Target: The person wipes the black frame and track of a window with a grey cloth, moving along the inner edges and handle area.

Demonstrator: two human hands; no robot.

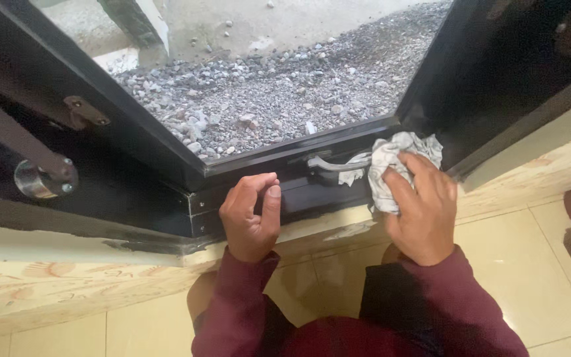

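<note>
Cloth pressed against a black window frame

A crumpled white cloth (398,158) sits bunched under the right hand (421,211), whose fingers (424,173) curl round it, pinching it against the black window frame (246,165) beside a metal handle (328,163). Left of them, the left hand (249,218) rests on the frame's lower rail, fingers loosely curled, holding nothing. Beyond the glass lies grey gravel (279,92).

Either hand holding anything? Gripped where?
Right hand holds a crumpled white cloth, fingers bunched over its near side. Left hand holds nothing, resting on the black window frame.
</note>
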